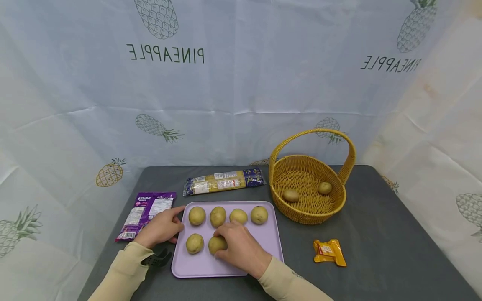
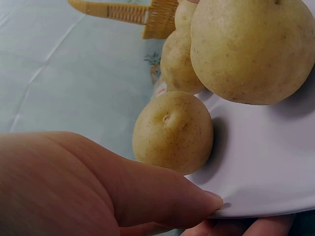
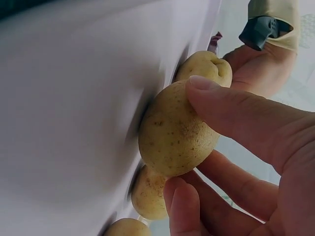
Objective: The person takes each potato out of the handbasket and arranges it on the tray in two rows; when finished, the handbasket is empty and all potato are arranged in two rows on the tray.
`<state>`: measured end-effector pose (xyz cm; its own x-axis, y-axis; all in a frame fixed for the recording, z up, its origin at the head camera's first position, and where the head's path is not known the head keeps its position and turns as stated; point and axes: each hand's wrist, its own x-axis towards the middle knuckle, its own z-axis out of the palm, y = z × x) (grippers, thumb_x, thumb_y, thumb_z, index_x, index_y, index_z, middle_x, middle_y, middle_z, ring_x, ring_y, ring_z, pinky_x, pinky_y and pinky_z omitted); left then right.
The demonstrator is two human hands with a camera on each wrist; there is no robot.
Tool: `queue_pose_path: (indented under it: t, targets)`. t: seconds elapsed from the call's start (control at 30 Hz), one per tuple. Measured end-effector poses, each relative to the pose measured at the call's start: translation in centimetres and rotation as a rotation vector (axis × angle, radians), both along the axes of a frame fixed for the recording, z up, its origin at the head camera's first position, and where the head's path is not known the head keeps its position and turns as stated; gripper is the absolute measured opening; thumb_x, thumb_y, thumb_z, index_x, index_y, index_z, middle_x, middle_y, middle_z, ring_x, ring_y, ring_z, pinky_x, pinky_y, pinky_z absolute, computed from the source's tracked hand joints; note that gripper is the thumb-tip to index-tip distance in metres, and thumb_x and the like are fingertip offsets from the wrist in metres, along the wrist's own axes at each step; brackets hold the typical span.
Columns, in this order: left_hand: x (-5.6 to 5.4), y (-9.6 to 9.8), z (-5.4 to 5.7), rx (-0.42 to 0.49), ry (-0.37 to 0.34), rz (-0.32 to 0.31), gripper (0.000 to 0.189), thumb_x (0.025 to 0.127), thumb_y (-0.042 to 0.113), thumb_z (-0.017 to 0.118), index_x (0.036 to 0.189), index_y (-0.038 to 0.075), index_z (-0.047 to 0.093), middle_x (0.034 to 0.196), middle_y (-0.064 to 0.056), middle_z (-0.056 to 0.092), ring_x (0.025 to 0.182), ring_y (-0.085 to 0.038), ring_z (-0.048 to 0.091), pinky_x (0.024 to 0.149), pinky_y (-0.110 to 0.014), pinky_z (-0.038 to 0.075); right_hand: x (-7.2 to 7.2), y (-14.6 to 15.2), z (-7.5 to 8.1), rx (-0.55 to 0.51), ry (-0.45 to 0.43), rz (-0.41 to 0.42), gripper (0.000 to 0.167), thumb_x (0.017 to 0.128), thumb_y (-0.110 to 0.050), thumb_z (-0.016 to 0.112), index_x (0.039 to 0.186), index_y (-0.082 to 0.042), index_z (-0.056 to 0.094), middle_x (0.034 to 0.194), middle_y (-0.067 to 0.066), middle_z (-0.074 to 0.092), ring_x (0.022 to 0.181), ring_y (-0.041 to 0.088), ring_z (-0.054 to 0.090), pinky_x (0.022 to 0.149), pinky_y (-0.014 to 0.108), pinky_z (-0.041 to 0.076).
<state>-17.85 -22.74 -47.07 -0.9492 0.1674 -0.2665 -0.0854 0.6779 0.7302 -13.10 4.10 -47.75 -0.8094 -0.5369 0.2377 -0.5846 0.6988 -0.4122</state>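
Note:
My right hand (image 1: pixel 242 247) holds a round tan potato (image 1: pixel 215 246) in the front row on the lilac tray (image 1: pixel 269 238). In the right wrist view its thumb lies on one side of this potato (image 3: pixel 172 135) and the fingertips on the other. My left hand (image 1: pixel 162 227) grips the tray's left edge, thumb over the rim and fingers beneath. Another potato (image 1: pixel 194 243) lies in the front row to the left. Behind stands a row of several potatoes (image 1: pixel 259 215). Close to the left thumb is a potato (image 2: pixel 172 132) in the left wrist view.
A wicker basket (image 1: pixel 280 205) with a tall handle stands at the back right, two potatoes (image 1: pixel 324 188) inside. Behind the tray lies a noodle packet (image 1: pixel 224 182). A purple bag (image 1: pixel 144 211) is left of the tray, an orange-wrapped packet (image 1: pixel 329 252) to its right.

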Motion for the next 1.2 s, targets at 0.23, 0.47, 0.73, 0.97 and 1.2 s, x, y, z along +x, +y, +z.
queue_pose_path:
  t: [0.23, 0.47, 0.73, 0.97, 1.2]
  targets:
    - [0.0, 0.1, 0.1, -0.005, 0.0, -0.003, 0.076, 0.09, 0.0, 0.066, 0.161, -0.005, 0.043, 0.09, -0.011, 0.062, 0.062, -0.02, 0.064, 0.059, -0.036, 0.064, 0.0, 0.1, 0.1, -0.009, 0.002, 0.009, 0.038, 0.074, -0.021, 0.098, 0.106, -0.013, 0.08, 0.1, -0.005, 0.078, 0.088, 0.005, 0.056, 0.076, 0.018, 0.051]
    - [-0.3, 0.2, 0.1, -0.01, -0.002, -0.013, 0.075, 0.091, 0.001, 0.066, 0.162, -0.005, 0.043, 0.09, -0.011, 0.062, 0.063, -0.02, 0.065, 0.059, -0.036, 0.064, 0.0, 0.3, 0.2, 0.002, 0.001, 0.003, 0.038, 0.075, -0.021, 0.098, 0.107, -0.014, 0.08, 0.102, -0.005, 0.079, 0.091, 0.007, 0.059, 0.079, 0.019, 0.053]
    - [-0.1, -0.1, -0.2, -0.004, -0.005, -0.01, 0.077, 0.089, 0.001, 0.066, 0.162, -0.005, 0.042, 0.091, -0.011, 0.064, 0.064, -0.02, 0.066, 0.059, -0.036, 0.064, -0.3, 1.8, 1.5, -0.011, -0.098, 0.038, 0.04, 0.082, -0.026, 0.095, 0.116, -0.014, 0.08, 0.111, -0.003, 0.079, 0.1, 0.01, 0.069, 0.088, 0.022, 0.058]
    - [-0.3, -0.2, -0.4, -0.009, -0.013, -0.02, 0.077, 0.09, 0.002, 0.066, 0.162, -0.005, 0.041, 0.093, -0.012, 0.062, 0.067, -0.021, 0.065, 0.059, -0.034, 0.065, -2.2, 9.5, 4.8, -0.034, -0.086, -0.09, 0.038, 0.087, -0.025, 0.09, 0.12, -0.009, 0.079, 0.11, 0.004, 0.079, 0.098, 0.023, 0.072, 0.083, 0.032, 0.061]
    - [-0.4, -0.3, -0.4, 0.004, -0.026, -0.016, 0.078, 0.09, 0.002, 0.065, 0.163, -0.006, 0.04, 0.093, -0.012, 0.061, 0.07, -0.021, 0.065, 0.059, -0.035, 0.065, -5.2, 19.2, 8.3, 0.061, -0.094, -0.294, 0.038, 0.093, -0.021, 0.085, 0.127, -0.006, 0.078, 0.12, 0.013, 0.079, 0.108, 0.032, 0.074, 0.092, 0.051, 0.064]
